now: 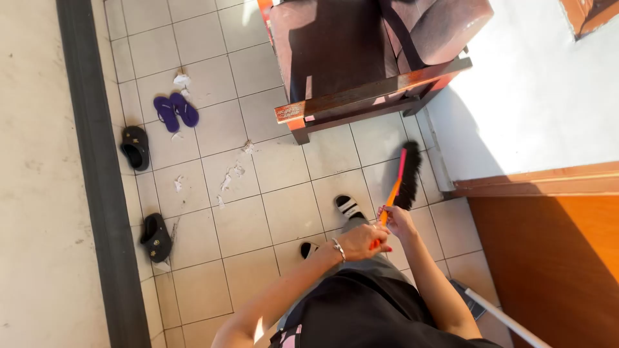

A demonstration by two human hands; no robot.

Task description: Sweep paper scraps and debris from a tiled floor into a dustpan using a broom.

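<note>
Overhead, looking down: both hands wrap the orange plastic handle (391, 195) of a black-bristled broom (409, 174). Left hand (362, 241), wearing a silver bracelet (339, 249), is closed around the lower end of the handle; right hand (396, 220) is closed around it just above. A stacked two-hand grip like this probably gives leverage for steering the head. The bristles rest on the pale square-tiled floor (242, 225) near its right edge, beside the white wall base (440, 161) and just past the corner of the reddish wooden chair frame (371, 96), which carries a dark brown cushion (335, 45).

Torn white paper scraps (229, 177) lie scattered mid-floor, well apart from the broom. Along the left edge, by the dark grey threshold strip (97, 180): a pair of purple flip-flops (175, 111) side by side, and two black slip-on sandals (136, 147), one (156, 237) set apart.

The person's feet wear black-and-white striped slides (348, 206). No packages or labels visible; small metal emblems on the black sandals are too small to make out. A white rod (506, 319) crosses the lower right corner, identity uncertain.
</note>
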